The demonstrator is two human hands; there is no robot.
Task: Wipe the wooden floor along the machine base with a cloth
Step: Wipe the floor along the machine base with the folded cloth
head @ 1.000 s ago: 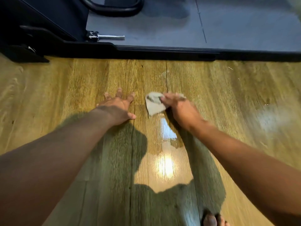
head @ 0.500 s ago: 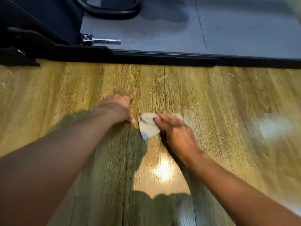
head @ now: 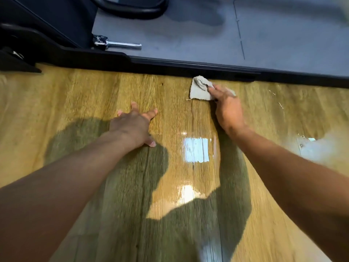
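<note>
A small beige cloth point(head: 199, 89) lies pressed on the wooden floor point(head: 75, 95), its far corner touching the black machine base point(head: 170, 64). My right hand point(head: 227, 108) holds the cloth down with its fingers on the cloth's right part. My left hand point(head: 135, 125) rests flat on the floor to the left and nearer to me, fingers spread, holding nothing. The black base edge runs across the whole view from left to right.
Behind the base lies a grey platform point(head: 207, 35) with a chrome pin point(head: 120, 44) and a black curved tube point(head: 132, 8). A black foot point(head: 17, 61) of the machine sticks out at the far left. White specks point(head: 279, 103) mark the floor at right.
My right hand has pushed the cloth away from me, from beside my left thumb up to the machine base. My left hand has stayed planted on the floor.
</note>
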